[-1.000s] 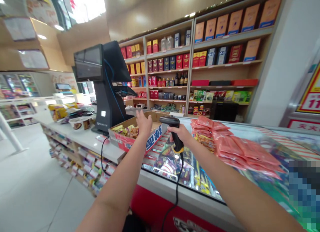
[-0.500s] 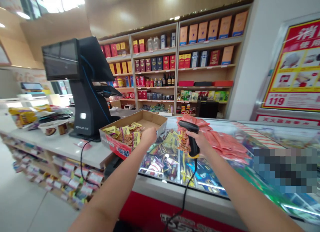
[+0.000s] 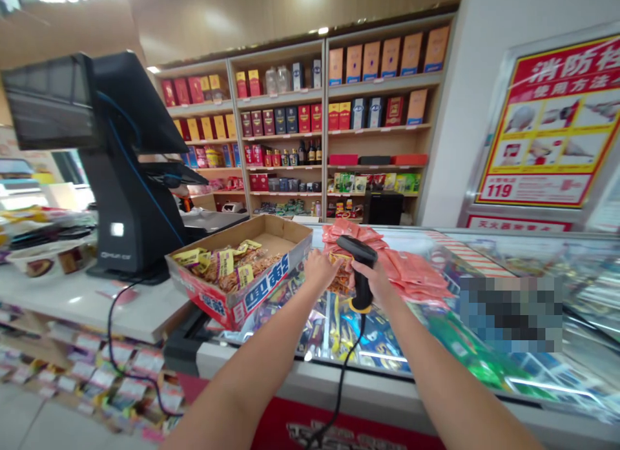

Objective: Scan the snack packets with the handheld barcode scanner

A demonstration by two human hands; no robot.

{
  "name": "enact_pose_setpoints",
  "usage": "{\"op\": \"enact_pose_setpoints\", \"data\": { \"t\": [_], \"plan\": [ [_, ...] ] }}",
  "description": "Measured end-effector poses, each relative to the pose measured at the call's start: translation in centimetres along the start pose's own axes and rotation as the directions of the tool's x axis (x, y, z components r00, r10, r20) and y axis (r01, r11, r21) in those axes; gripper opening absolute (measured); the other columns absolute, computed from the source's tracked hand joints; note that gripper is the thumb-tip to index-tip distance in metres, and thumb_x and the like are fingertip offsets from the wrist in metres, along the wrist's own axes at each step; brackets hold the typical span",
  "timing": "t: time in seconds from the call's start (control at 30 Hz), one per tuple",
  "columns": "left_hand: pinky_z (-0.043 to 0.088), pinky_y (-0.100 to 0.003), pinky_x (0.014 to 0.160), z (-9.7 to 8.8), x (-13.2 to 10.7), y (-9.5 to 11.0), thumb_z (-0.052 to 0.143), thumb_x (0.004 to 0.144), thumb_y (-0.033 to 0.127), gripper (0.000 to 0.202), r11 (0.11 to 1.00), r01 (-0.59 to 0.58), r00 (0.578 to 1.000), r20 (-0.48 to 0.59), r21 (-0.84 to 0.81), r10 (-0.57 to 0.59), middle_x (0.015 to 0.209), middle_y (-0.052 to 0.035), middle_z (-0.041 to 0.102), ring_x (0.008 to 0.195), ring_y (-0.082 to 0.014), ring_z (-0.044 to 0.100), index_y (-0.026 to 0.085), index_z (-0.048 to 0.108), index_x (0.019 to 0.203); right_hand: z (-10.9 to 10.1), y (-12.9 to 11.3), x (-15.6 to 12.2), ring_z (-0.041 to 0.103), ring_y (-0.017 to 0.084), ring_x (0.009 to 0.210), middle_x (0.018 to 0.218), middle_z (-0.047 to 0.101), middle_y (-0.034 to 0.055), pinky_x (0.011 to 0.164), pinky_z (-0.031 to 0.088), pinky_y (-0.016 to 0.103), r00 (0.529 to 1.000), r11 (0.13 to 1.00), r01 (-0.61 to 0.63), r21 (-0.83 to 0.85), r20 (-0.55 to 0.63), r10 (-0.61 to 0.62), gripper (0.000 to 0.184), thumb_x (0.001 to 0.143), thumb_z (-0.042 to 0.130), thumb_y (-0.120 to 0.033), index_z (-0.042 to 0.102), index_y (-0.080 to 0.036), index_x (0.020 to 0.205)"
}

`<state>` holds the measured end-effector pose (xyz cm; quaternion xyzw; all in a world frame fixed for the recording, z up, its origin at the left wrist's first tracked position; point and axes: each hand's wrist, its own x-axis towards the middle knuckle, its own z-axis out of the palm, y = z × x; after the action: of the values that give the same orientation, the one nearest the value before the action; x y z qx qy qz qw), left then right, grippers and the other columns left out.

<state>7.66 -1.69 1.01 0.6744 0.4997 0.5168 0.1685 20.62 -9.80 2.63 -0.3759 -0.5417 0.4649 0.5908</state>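
Note:
My right hand is wrapped round the grip of a black barcode scanner, whose head points left. Just left of the scanner is a snack packet with orange-brown contents and a yellow top. Its upper left edge is between the closed fingers of my left hand. An open cardboard box stands to the left, holding several similar yellow-labelled packets. Behind the scanner, red-pink packets are piled on the glass-topped freezer.
A black point-of-sale terminal stands on the white counter at left. The scanner's cable hangs down over the freezer front. Shelves of boxed goods line the back wall. A red poster hangs at right.
My left hand has moved right, from above the cardboard box to the snack packet beside the scanner. My right hand still holds the scanner. The view has shifted right.

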Motion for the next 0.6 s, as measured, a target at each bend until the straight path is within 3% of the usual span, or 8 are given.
{"op": "enact_pose_setpoints", "data": {
  "t": [0.1,0.17,0.33,0.43,0.6],
  "plan": [
    [0.044,-0.036,0.087,0.4,0.9,-1.9,0.073,0.064,0.026,0.026,0.996,0.028,1.0,-0.01,-0.089,-0.029,0.073,-0.0053,0.057,0.089,-0.0245,0.058,0.019,0.051,0.053,0.5,0.1,0.0,0.054,0.015,0.036,0.043,0.06,0.0009,0.04,0.044,0.026,1.0,1.0,0.019,-0.011,0.001,-0.019,0.029,0.066,0.068,-0.045,0.06,-0.018,0.071],
    [0.047,-0.033,0.08,-0.1,1.6,-3.1,0.07,0.067,0.025,0.023,0.964,0.059,0.997,-0.03,-0.261,-0.069,0.065,-0.0006,0.053,0.077,-0.019,0.058,0.019,0.05,0.057,0.7,0.2,-0.1,0.054,0.015,0.036,0.043,0.06,0.0012,0.04,0.043,0.026,1.0,1.0,0.02,-0.017,0.011,-0.02,0.029,0.068,0.067,-0.045,0.059,-0.018,0.07],
    [0.053,-0.031,0.067,-1.8,2.9,-4.6,0.066,0.072,0.031,0.026,0.68,0.129,0.975,-0.033,-0.722,-0.22,0.062,0.0047,0.052,0.065,-0.0139,0.06,0.02,0.043,0.068,0.8,0.3,-0.2,0.054,0.016,0.037,0.044,0.061,0.0012,0.041,0.043,0.027,1.0,1.0,0.017,-0.02,0.023,-0.016,0.025,0.068,0.067,-0.042,0.06,-0.018,0.07],
    [0.055,-0.032,0.076,-2.1,3.2,-4.5,0.067,0.073,0.031,0.029,0.562,0.077,0.959,-0.093,-0.823,-0.267,0.061,0.0055,0.054,0.067,-0.0121,0.063,0.02,0.04,0.07,0.7,0.5,-0.1,0.055,0.017,0.038,0.044,0.061,0.0021,0.043,0.044,0.028,0.999,0.998,0.015,-0.067,0.039,-0.012,0.025,0.068,0.068,-0.041,0.063,-0.017,0.068],
    [0.056,-0.033,0.071,-1.7,2.9,-4.1,0.073,0.066,0.037,0.037,0.497,0.05,0.946,-0.119,-0.866,-0.302,0.057,0.0071,0.053,0.06,-0.0115,0.062,0.019,0.041,0.069,0.7,0.7,0.0,0.054,0.016,0.037,0.042,0.06,0.0024,0.042,0.043,0.027,1.0,0.994,-0.016,-0.107,-0.007,0.016,0.026,0.067,0.068,-0.042,0.06,-0.017,0.063]
  ]
}}
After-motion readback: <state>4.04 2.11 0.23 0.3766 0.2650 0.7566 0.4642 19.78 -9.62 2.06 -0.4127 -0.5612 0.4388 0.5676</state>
